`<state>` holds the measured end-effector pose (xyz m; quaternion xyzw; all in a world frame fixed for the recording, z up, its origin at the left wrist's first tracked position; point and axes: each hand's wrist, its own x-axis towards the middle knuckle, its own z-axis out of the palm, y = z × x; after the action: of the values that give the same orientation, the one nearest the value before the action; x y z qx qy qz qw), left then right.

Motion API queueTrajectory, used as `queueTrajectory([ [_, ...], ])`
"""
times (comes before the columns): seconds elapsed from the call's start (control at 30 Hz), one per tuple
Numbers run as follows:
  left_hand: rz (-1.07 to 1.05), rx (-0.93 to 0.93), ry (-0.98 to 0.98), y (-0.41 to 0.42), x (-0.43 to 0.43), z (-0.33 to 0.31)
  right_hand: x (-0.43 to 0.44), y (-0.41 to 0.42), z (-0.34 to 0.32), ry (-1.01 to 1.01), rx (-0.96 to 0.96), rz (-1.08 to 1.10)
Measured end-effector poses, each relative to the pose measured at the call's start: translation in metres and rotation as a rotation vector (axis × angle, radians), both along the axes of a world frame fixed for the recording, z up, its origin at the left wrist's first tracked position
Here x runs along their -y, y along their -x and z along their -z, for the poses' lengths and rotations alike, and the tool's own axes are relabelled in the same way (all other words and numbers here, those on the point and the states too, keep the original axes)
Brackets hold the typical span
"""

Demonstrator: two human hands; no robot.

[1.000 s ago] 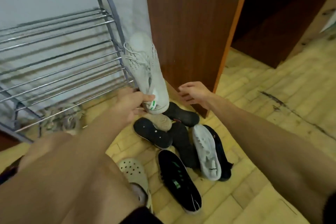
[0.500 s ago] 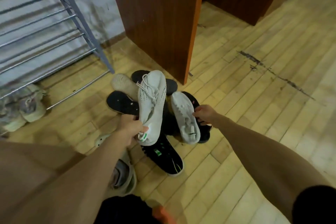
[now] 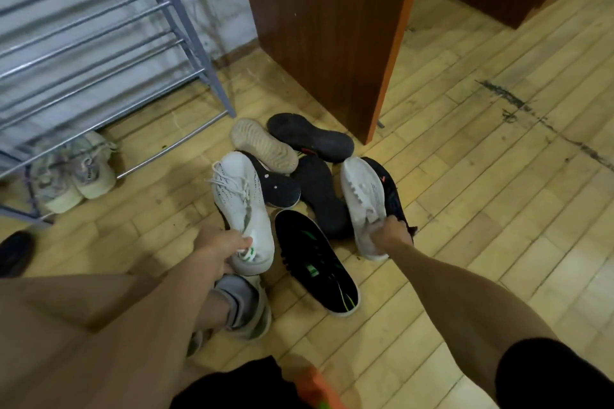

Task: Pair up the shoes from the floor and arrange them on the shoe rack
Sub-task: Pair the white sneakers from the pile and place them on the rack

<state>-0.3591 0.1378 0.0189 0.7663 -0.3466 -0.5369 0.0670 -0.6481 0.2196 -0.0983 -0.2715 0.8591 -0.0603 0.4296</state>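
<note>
The wood floor spreads under me, with a brown cabinet standing at the top and the metal rack against the wall on my left. Under the rack's lowest bars sits a beige pair, side by side on the floor. The rest of the shoes lie in a heap in front of the cabinet: a black shoe with green marks lies sole down nearest me, a dark sole and a tan sole face up at the far side, and more dark shoes are tangled in between. My left hand is clenched around the heel of a white sneaker, laces up, toe pointing away from me, lying over the heap's left edge. My right hand grasps the heel end of the other white sneaker, which lies sole up across a black shoe on the right; my fingers seem to curl into its opening, though blur hides them.
</note>
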Motion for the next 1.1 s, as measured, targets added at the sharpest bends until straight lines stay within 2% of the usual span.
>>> queueTrajectory([
  [0.13, 0.013, -0.009, -0.046, -0.006, -0.001, -0.001, 0.005, 0.004, -0.008, -0.012, -0.032, -0.052],
  [0.23, -0.022, -0.041, -0.043, -0.006, -0.001, -0.003, 0.015, -0.010, -0.018, 0.077, -0.336, -0.209],
  [0.3, -0.050, -0.062, -0.030, -0.007, 0.001, -0.003, 0.031, -0.022, -0.024, 0.180, -0.414, -0.362],
  [0.37, -0.086, -0.075, -0.018, -0.010, 0.004, -0.002, 0.053, -0.034, -0.027, 0.264, -0.405, -0.521],
  [0.43, -0.124, -0.088, 0.005, -0.014, 0.007, -0.001, 0.077, -0.050, -0.027, 0.281, -0.238, -0.561],
  [0.5, -0.160, -0.097, 0.032, -0.017, 0.009, 0.000, 0.099, -0.067, -0.024, 0.225, -0.020, -0.498],
  [0.6, -0.206, -0.112, 0.063, -0.023, 0.016, 0.001, 0.126, -0.094, -0.009, 0.116, 0.153, -0.406],
  [0.67, -0.207, -0.113, 0.073, -0.029, 0.023, 0.004, 0.141, -0.113, 0.005, 0.092, 0.190, -0.296],
  [0.8, -0.224, -0.089, 0.121, -0.041, 0.035, 0.006, 0.164, -0.140, 0.017, 0.083, 0.175, 0.109],
  [0.9, -0.268, -0.111, 0.124, -0.043, 0.036, 0.008, 0.176, -0.140, 0.022, 0.025, 0.166, 0.141],
  [1.1, -0.345, -0.086, 0.119, -0.046, 0.027, 0.012, 0.192, -0.132, 0.014, 0.078, 0.324, 0.082],
])
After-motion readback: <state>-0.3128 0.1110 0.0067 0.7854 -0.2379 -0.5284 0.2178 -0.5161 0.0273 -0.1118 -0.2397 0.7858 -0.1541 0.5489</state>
